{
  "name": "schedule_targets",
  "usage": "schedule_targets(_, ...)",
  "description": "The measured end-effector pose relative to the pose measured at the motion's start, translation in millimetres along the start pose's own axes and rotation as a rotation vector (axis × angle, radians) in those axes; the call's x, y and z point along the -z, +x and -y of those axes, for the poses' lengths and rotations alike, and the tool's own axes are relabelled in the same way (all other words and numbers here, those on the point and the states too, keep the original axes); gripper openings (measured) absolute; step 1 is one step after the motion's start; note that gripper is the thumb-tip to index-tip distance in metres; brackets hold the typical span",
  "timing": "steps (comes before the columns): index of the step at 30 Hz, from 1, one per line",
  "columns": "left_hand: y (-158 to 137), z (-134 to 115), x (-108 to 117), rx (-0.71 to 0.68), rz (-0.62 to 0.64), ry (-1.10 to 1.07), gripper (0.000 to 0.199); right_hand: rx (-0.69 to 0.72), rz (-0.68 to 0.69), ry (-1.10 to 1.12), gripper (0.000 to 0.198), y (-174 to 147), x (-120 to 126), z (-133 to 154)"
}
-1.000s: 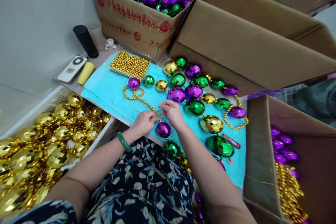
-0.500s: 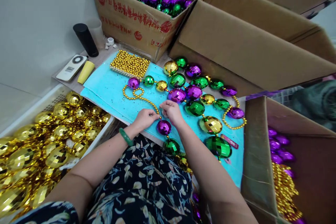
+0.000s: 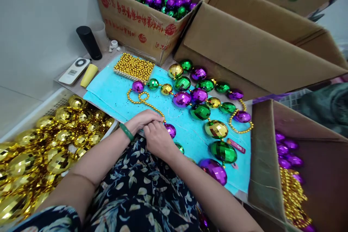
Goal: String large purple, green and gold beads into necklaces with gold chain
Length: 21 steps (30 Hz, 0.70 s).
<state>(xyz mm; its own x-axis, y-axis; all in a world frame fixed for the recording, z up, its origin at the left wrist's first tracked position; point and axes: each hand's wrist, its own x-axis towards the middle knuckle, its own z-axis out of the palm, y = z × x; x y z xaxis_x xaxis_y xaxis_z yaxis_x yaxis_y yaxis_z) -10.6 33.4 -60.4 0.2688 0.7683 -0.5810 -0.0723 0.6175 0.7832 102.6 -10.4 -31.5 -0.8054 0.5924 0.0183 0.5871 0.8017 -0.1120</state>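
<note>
A bead necklace lies across the blue table cover, with a chain of small gold beads (image 3: 154, 108) running to my fingertips. My left hand (image 3: 148, 117) is closed, its fingertips pinching the necklace at the end of this chain. Crossed in front of it, my right hand (image 3: 158, 138) is closed too, knuckles up; what its fingers hold is hidden. Just right of the hands, a purple faceted bead (image 3: 170, 130) is partly covered. A green bead (image 3: 179, 148) shows below it beside my forearm. Faint pale thread lies on the cover near the fingers. A green bangle (image 3: 126, 132) circles my left wrist.
Larger beads, such as a gold one (image 3: 216, 129), curve along the cover's right side. A tray of small gold beads (image 3: 133, 67) sits at the back. Cardboard boxes (image 3: 136, 21) stand behind and at right (image 3: 262, 152). A white crate (image 3: 47, 106) of gold beads is at left.
My right hand has moved left and toward my body, now crossing against my left hand. My left hand has shifted slightly left. A large purple bead now shows beside my right forearm.
</note>
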Motion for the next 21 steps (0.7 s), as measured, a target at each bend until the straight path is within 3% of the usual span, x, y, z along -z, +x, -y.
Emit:
schedule_targets(4, -3.1, 1.4, 1.1, 0.014, 0.04, 0.058, 0.015, 0.013, 0.1, -0.123, 0.023, -1.3, -11.6, 17.0)
schedule_targets(8, -3.2, 9.5, 0.8, -0.279, -0.094, 0.293, 0.006, 0.074, 0.179, -0.06, 0.022, -15.2, 3.7, 30.2)
schedule_targets(10, -3.2, 12.7, 1.7, -0.421, -0.135, 0.383, 0.005, 0.09, 0.152, 0.055, 0.02, -23.4, 22.8, 17.9)
schedule_targets(12, -3.5, 15.1, 2.5, -0.519, -0.119, 0.408, 0.007, -0.102, 0.035, 0.145, 0.022, -26.3, 40.3, -13.5)
schedule_targets(13, -3.6, 16.1, 2.4, -0.556, -0.105, 0.399, 0.007, -0.294, -0.057, 0.182, 0.022, -25.0, 45.5, -34.2)
schedule_targets(15, -3.4, 17.6, 0.5, -0.617, -0.093, 0.368, 0.008, -0.535, -0.12, 0.421, 0.016, -18.2, 45.1, -75.9)
schedule_targets(16, -3.2, 18.2, -1.2, -0.645, -0.094, 0.357, 0.008, -0.592, -0.056, 0.631, 0.015, -13.7, 39.7, -93.1)
schedule_targets(18, -2.5, 18.7, -5.7, -0.699, -0.102, 0.346, 0.01, -0.574, 0.208, 1.094, 0.023, -4.7, 22.1, -114.6)
schedule_targets(21, -2.0, 19.0, -11.2, -0.753, -0.152, 0.338, 0.012, -0.481, 0.402, 1.52, 0.027, 5.3, -4.5, -118.3)
